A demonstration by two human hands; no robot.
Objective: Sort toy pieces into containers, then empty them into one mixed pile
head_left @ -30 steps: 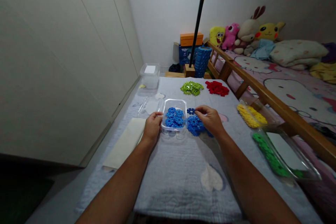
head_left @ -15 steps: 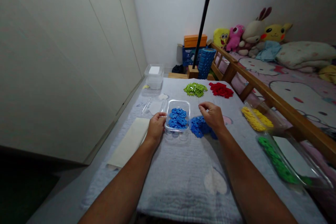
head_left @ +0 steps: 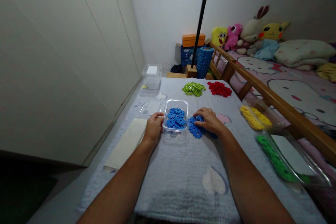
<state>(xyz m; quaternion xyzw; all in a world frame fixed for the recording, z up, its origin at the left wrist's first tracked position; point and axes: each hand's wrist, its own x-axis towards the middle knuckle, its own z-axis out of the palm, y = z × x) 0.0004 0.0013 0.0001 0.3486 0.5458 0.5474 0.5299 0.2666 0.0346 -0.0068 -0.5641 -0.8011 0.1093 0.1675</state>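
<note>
Holding the tub (head_left: 175, 130) by its left side with the left hand (head_left: 154, 127), touching the blue pile (head_left: 195, 131) with the right hand (head_left: 209, 120).
Closed on the tub's edge at left; half curled over the pile at right, hard to tell whether pinching a piece. Inside the tub, blue discs (head_left: 175, 120); just right of it, the pile, on the cloth (head_left: 178, 171).

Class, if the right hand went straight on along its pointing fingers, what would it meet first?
Most likely the pile of blue pieces, right by the fingertips of the right hand, though contact is hard to judge. Past that pile stands the clear tub.
</note>
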